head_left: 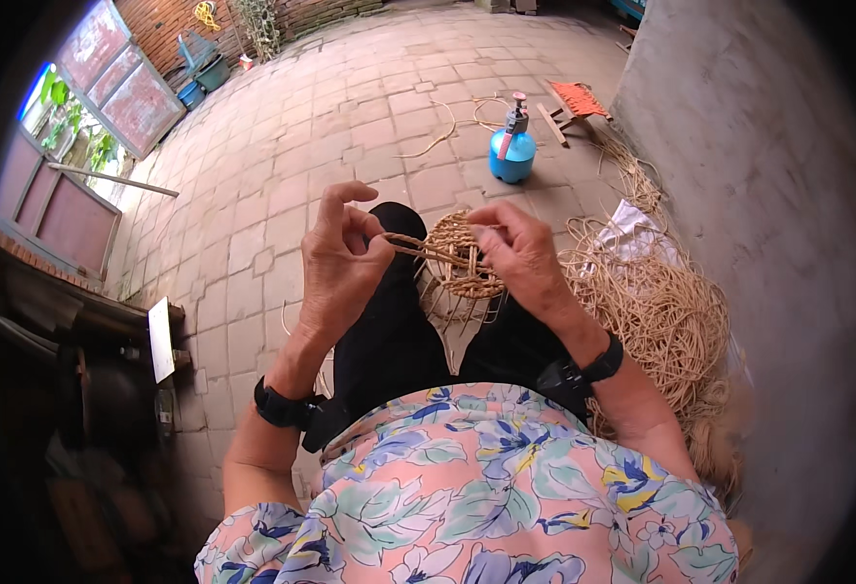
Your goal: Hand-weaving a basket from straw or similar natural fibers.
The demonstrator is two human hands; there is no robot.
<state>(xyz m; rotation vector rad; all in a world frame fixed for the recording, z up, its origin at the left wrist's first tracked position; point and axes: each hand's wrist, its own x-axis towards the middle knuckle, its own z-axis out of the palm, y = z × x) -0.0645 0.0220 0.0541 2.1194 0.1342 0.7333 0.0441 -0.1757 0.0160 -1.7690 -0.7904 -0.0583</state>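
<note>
Between my knees sits a round woven piece (467, 282) of tan twisted cord, with loose cord ends hanging below it. My left hand (335, 258) pinches a doubled strand of cord (413, 244) between thumb and fingers, drawn taut leftward from the weave. At the weave's right side, my right hand (520, 255) is closed with its thumb and forefinger together at the upper edge. Its other fingers curl against the side of the woven piece, partly hidden behind the hand.
A large heap of loose cord (656, 321) lies to my right by the grey wall (778, 195). Ahead stand a blue pump sprayer (512, 158) and a low folding stool (576, 100) with an orange seat. Dark clutter and a white board (161, 341) are at left.
</note>
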